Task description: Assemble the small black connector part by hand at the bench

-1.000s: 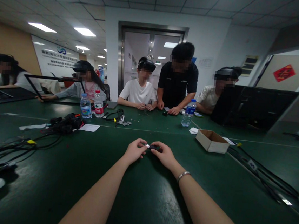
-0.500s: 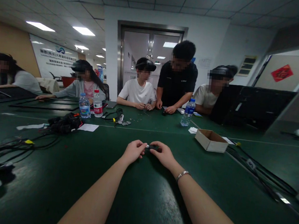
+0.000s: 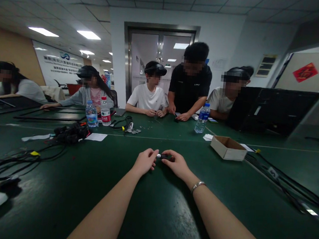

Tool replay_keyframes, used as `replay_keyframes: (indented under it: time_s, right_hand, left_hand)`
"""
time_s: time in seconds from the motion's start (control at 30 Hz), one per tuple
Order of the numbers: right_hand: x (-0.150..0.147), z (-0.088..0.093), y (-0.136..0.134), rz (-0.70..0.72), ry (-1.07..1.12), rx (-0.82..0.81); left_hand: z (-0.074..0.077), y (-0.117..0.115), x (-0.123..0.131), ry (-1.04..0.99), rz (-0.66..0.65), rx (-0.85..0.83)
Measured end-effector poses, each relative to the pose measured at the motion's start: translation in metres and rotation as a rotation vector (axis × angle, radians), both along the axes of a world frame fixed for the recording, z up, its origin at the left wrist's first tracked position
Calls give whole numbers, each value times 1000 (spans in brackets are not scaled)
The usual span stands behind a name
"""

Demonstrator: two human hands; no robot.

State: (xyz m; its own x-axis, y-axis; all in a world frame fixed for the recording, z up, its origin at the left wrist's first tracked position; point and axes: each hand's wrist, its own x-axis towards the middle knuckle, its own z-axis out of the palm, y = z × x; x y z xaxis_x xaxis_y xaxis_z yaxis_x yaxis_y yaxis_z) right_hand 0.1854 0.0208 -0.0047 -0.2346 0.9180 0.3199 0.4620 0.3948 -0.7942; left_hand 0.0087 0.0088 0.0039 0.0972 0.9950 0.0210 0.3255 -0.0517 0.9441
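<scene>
Head view: the left hand (image 3: 145, 161) seems to pinch the shiny end of a small dark piece (image 3: 159, 156); the right hand (image 3: 176, 164) grips its other end, well short of the tabletop's (image 3: 86, 180) far edge. Handling looks under way; what remains cannot be told. Open room surrounds both hands; an open box (image 3: 228, 151) stands right, a black tangle (image 3: 70, 134) left. The near edge is unseen.
</scene>
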Motion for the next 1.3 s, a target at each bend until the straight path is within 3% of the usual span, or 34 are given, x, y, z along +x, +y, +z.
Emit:
replay_keyframes:
  time_s: [0.2, 0.83, 1.1, 1.3]
  right_hand:
    - [0, 2, -1, 6, 6, -10]
    - [-1, 4, -5, 0, -38, 14]
    - [-8, 8, -14, 99, -275, 230]
    - [-5, 18, -23, 65, -463, 254]
  left_hand:
    - [7, -5, 1, -33, -34, -14]
    - [1, 0, -2, 30, -33, -2]
    - [0, -1, -2, 120, -82, 38]
    - [-1, -1, -1, 101, -93, 85]
